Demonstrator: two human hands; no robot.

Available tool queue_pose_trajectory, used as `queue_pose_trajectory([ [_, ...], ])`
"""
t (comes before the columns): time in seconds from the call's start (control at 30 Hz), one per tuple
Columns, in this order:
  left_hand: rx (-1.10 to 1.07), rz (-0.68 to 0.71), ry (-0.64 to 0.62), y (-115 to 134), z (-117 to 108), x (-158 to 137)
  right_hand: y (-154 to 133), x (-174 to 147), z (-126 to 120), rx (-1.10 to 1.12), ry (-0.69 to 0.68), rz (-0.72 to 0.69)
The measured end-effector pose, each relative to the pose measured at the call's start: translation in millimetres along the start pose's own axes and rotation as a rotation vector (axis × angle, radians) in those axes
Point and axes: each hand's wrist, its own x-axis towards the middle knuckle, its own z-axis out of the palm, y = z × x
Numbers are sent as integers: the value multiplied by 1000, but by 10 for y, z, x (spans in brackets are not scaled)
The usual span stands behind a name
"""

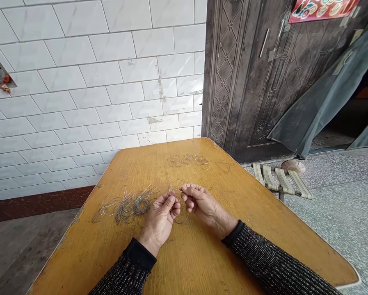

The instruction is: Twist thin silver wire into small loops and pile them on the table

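Wire [178, 180] between both hands [161, 217] [204, 205], red poster [323, 10] beyond

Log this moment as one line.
left hand: pinching thin wire | right hand: pinching thin wire | wire bundle: on table, left of hands

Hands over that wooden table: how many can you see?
2. The left hand is beside the heap of wire; the right hand is across from it, fingertips close to the left's. No other hand shows.
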Motion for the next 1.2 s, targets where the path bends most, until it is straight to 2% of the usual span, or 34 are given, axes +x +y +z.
queue_pose_trajectory([
  [0.2, 32, 24, 39, 51, 7, -8, -36, -33, -20, -213, -26, -50],
  [0.37, 93, 16, 12, 102, -10, -14, -75, -70, -12, -311, -88, -53],
  [0.67, 119, -1, -18, 101, -61, 27, -48, -47, -35, -281, -77, -6],
  [0.93, 142, -1, -12, 105, -72, 32, -22, -36, -65, -275, -134, 35],
  [1.2, 176, 5, 11, 121, -48, 14, -23, -65, -7, -229, -47, 27],
])
